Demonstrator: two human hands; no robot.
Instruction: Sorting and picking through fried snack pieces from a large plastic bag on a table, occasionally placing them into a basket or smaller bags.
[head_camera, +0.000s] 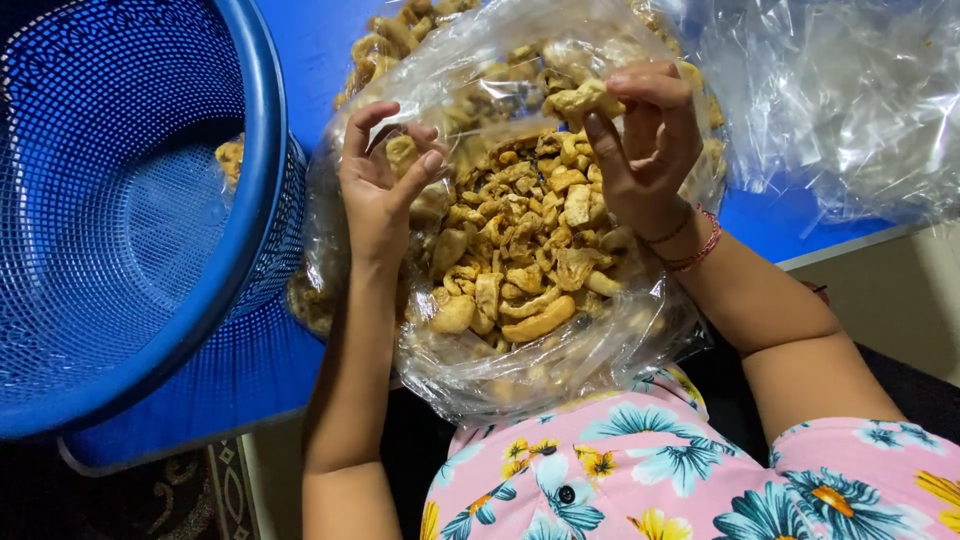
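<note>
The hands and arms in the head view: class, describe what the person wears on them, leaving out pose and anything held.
Both forearms are bare, with no sleeves reaching them. The right hand has thin red thread bracelets around its wrist. The left hand wears nothing: no ring, band or watch shows. No gloves on either.

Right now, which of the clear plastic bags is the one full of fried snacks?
The bag between both hands, against the person's lap, holds the golden snacks; the crumpled bag at upper right looks empty.
</note>
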